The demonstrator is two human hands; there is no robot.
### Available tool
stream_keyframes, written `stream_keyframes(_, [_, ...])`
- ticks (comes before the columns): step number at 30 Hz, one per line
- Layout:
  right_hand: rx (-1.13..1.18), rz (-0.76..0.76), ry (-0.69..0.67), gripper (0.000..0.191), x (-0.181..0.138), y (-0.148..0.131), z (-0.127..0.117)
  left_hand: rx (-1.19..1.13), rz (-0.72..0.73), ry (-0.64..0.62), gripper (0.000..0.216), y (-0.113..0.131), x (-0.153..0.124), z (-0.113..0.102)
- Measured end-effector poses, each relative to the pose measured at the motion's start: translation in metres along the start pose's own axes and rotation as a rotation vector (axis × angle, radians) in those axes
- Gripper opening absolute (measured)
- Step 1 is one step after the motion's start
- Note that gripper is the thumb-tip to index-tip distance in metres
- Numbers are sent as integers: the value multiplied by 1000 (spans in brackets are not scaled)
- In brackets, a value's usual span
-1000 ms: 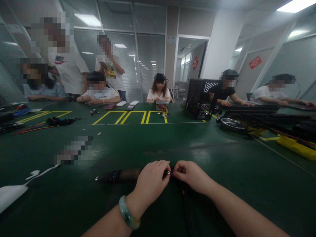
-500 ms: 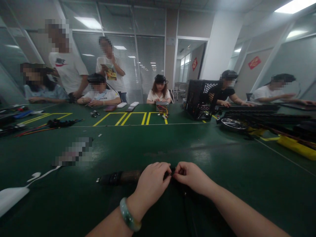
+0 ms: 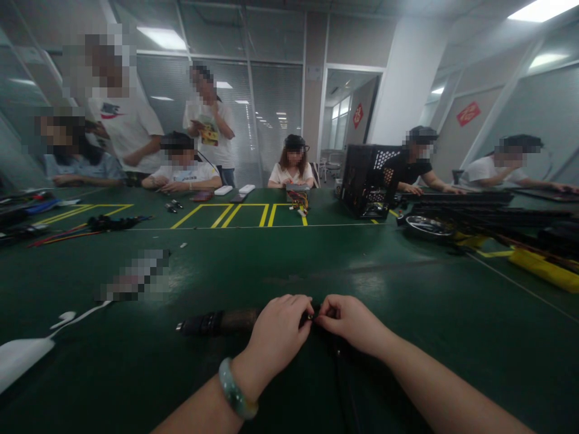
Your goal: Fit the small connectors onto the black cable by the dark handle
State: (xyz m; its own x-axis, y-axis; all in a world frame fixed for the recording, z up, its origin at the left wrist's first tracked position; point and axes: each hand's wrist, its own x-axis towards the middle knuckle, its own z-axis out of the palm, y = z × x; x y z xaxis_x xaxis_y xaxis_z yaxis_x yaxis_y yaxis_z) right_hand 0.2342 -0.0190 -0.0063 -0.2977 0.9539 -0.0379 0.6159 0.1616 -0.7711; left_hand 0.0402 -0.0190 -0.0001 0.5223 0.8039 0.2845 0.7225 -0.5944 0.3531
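My left hand [image 3: 278,333], with a green bangle on the wrist, is closed over the right end of a long dark rod-like tool [image 3: 217,322] that lies on the green table [image 3: 271,259]. My right hand [image 3: 350,322] meets it fingertip to fingertip, pinching a small dark part I cannot make out. A dark cable or strap [image 3: 341,386] runs from under the hands toward me.
White paper [image 3: 22,355] lies at the left front. Coloured cables [image 3: 90,226] lie at the far left, a black computer case [image 3: 366,181] and a round metal part [image 3: 425,228] at the back right, a yellow object [image 3: 540,268] at the right. Several people sit or stand round the far side.
Both hands stay pinched together at the same spot. A small bright piece seen between the fingertips a second ago is now mostly hidden. People at the back left have shifted slightly.
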Motion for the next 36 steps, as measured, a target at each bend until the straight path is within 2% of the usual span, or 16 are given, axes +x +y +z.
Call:
stream_keyframes(14, [-24, 3, 11, 13, 1, 6, 1, -9, 58, -6, 9, -1, 1, -1])
stream_keyframes(27, [-13, 42, 4, 15, 1, 6, 3, 26, 50, -13, 10, -2, 1, 2])
stream_keyframes(33, [-24, 33, 16, 15, 1, 4, 2, 12, -11, -2, 9, -1, 1, 2])
stream_keyframes(36, [-22, 26, 16, 15, 1, 4, 2, 11, 13, -2, 6, -1, 1, 1])
